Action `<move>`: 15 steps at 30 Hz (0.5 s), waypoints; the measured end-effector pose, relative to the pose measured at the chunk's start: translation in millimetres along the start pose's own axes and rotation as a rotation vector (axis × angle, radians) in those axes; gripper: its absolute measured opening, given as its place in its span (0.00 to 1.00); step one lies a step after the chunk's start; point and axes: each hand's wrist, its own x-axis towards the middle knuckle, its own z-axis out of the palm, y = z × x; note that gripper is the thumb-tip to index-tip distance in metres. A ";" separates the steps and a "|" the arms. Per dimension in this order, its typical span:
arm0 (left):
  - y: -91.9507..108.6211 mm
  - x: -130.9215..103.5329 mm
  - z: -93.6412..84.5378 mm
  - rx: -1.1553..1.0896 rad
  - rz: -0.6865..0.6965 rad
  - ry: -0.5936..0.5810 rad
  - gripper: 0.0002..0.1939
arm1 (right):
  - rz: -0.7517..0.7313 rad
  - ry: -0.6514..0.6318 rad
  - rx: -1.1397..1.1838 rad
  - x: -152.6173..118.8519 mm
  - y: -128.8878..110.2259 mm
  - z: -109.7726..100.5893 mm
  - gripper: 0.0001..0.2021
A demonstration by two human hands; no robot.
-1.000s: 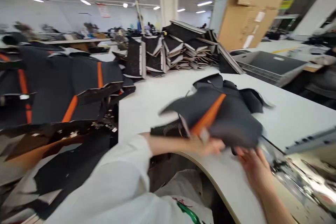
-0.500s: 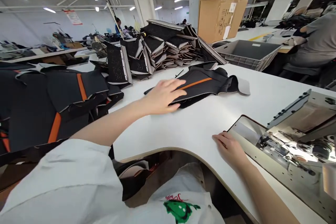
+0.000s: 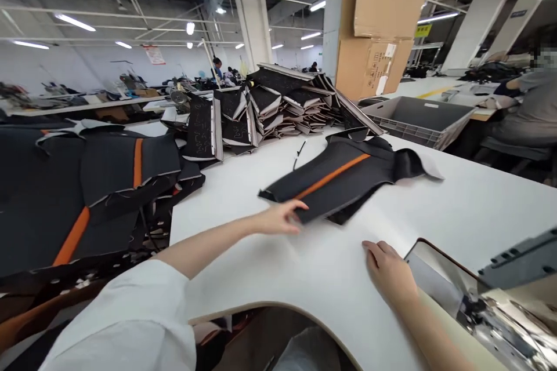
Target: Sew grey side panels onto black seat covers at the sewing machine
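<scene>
A dark grey sewn fabric panel (image 3: pixel 335 177) with an orange stripe lies on the white table, its pale-lined far end curled up. My left hand (image 3: pixel 278 218) is at the panel's near left edge, thumb and fingers apart; whether the fingertips touch the cloth is blurred. My right hand (image 3: pixel 389 271) rests on the tabletop beside the sewing machine (image 3: pixel 491 307), loosely curled with the thumb side out. I see nothing in it, though its fingertips are partly hidden.
Dark panels with orange stripes (image 3: pixel 126 168) are heaped at the left. Stacked black pieces with pale edges (image 3: pixel 296 101) stand at the back. A grey crate (image 3: pixel 418 119) is beyond the table, near cardboard boxes (image 3: pixel 374 64). The table's curved front edge (image 3: pixel 278 303) is close to me. Another person (image 3: pixel 528 110) sits far right.
My left hand has come off the top of the panel to its near edge. The view has tilted up, so the scene sits lower. The right hand stays by the machine.
</scene>
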 end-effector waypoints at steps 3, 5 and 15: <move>23.2 14.4 27.7 -0.078 0.349 -0.293 0.23 | -0.070 0.077 -0.071 7.7 5.9 12.0 0.16; 17.5 21.4 33.7 0.131 0.318 -0.309 0.14 | -0.022 0.079 -0.077 5.4 12.4 15.7 0.16; -33.5 82.5 55.6 0.525 0.221 0.032 0.34 | 0.054 0.010 0.019 10.2 -10.8 -14.1 0.19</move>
